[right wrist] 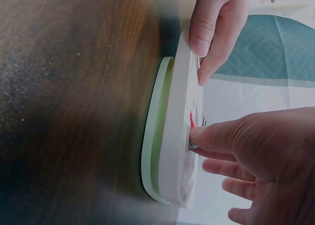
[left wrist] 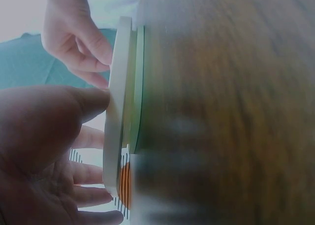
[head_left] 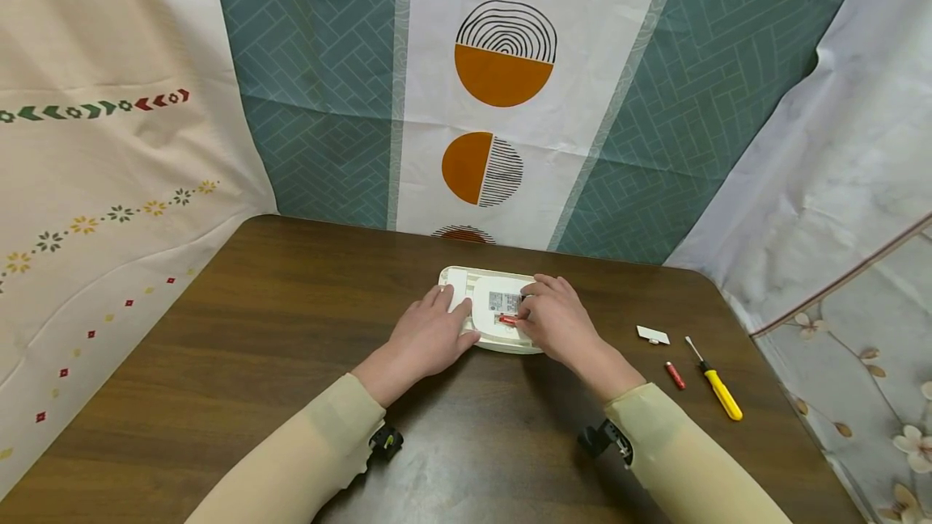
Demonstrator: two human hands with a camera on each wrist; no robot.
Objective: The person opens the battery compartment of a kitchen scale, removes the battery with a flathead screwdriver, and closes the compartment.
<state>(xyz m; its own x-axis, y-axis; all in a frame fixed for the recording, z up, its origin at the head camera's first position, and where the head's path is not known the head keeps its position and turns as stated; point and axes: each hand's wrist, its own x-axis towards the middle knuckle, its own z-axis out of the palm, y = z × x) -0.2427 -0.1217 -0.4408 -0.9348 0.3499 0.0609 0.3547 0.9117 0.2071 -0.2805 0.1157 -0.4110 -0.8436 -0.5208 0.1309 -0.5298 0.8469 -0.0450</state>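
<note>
Long beige sleeves (head_left: 291, 455), faintly greenish cuffs (head_left: 339, 411); small black devices (head_left: 387, 441) beneath both.

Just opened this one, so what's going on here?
A person's left hand rests on a white device on a table, while their right hand pinches a red battery at its open slot. Off to the right lie another red battery, a small white piece and a yellow screwdriver.

Tbl (head_left: 313, 306) looks glossy wood, white dev (right wrist: 173, 136) smooth plastic, drapes (head_left: 313, 63) matt cloth, s/driver (head_left: 716, 382) metal & plastic.
</note>
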